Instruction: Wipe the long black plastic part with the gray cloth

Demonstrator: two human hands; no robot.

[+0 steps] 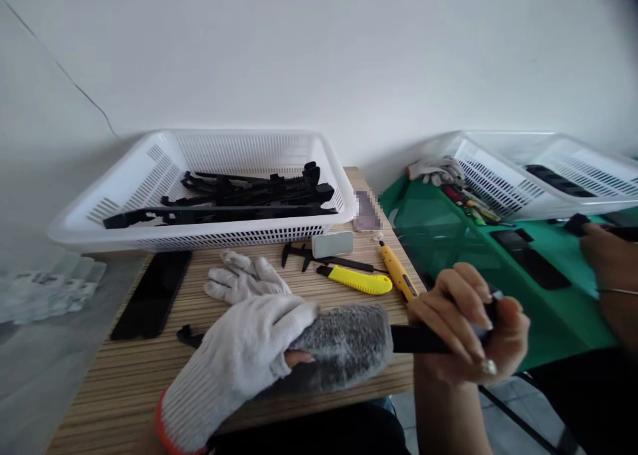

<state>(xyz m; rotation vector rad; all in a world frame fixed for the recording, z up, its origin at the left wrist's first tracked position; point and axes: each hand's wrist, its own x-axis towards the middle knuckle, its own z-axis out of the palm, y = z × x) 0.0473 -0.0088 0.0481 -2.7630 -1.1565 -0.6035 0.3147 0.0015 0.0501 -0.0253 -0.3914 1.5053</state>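
My left hand (pixel 244 362), in a white knit glove with a red cuff, presses a grey fuzzy cloth (pixel 343 339) around a long black plastic strip (pixel 416 339). The thumb tip shows bare through the glove. My bare right hand (pixel 468 322) grips the strip's right end, its fingers wrapped round it. The other end of a black piece (pixel 188 336) pokes out left of my glove; whether it is the same strip is hidden. Just beyond the hands lie a spare white glove (pixel 244 275), a yellow utility knife (pixel 359 279) and a yellow pen-like tool (pixel 397 269).
A white basket (pixel 249 232) of black plastic parts stands at the back of the wooden table (pixel 109 382). Black calipers (pixel 302 252), a pale block (pixel 333 244) and a dark phone (pixel 152 295) lie before it. A co-worker's hand (pixel 611 256) is over a green table (pixel 553 315) to the right.
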